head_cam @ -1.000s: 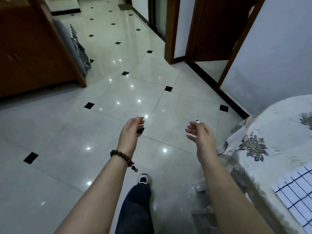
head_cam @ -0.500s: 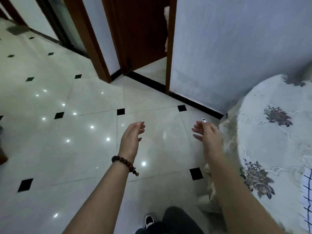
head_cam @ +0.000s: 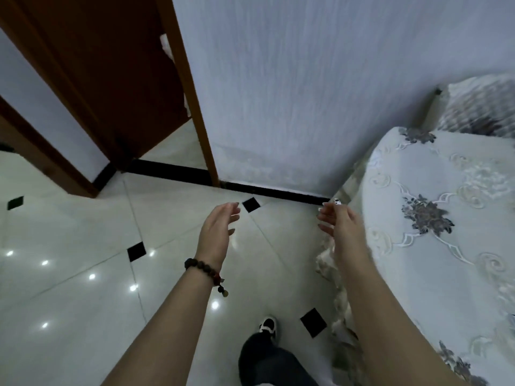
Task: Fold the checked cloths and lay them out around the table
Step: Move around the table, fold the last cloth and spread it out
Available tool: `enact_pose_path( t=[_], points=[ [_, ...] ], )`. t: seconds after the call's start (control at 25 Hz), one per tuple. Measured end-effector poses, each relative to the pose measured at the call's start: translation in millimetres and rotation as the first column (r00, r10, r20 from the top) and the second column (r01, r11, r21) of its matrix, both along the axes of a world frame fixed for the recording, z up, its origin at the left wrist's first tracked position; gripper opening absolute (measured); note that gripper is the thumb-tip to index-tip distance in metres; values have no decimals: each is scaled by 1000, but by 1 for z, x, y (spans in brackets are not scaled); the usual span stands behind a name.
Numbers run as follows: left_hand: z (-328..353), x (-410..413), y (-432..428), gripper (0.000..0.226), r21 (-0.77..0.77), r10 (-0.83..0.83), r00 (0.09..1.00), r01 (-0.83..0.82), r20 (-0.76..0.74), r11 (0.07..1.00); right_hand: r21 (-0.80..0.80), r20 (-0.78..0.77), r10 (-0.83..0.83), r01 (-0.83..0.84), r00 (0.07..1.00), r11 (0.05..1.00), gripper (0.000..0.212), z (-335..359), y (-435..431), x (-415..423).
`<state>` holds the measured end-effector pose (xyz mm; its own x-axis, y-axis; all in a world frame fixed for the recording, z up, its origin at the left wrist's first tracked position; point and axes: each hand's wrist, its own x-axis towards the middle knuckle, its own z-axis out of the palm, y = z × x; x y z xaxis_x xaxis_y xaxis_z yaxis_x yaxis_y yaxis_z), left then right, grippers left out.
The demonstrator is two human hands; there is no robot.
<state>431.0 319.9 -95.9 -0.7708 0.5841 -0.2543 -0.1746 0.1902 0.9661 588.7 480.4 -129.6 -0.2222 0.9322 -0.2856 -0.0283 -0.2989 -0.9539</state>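
Both hands out front, holding nothing: left hand (head_cam: 217, 229) and right hand (head_cam: 342, 228) loose-fingered, palms facing each other, well apart. Bead bracelet (head_cam: 205, 271) on my left wrist. The flower-draped table (head_cam: 395, 246) is just beside my right hand; where the checked cloths are, I can't tell. Glossy white floor tiles (head_cam: 83, 288), brown door frame (head_cam: 192, 101), pale wall (head_cam: 306, 93) ahead.
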Motion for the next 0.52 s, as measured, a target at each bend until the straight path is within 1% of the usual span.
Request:
enact_pose_path(
  t=[0.08, 0.16, 0.24, 0.36, 0.52],
  points=[
    [11, -35, 68, 27, 19, -79, 997, 80, -18, 997, 6, -13, -64, 64, 998, 998, 25, 10, 49, -25],
    [22, -52, 112, 29, 53, -130, 991, 132, -38, 990, 18, -23, -98, 99, 995, 995, 24, 24, 76, -37],
    [30, -68, 163, 32, 53, -205, 977, 208, -52, 977, 10, -17, -166, 166, 986, 986, 24, 30, 113, -47],
    [29, -82, 221, 33, 37, -307, 951, 308, -44, 951, -10, 0, -249, 249, 968, 968, 25, 32, 151, -51],
    [19, -98, 303, 31, 31, -429, 903, 430, -32, 902, -36, -2, -406, 406, 914, 913, 23, 26, 199, -47]
  ],
)
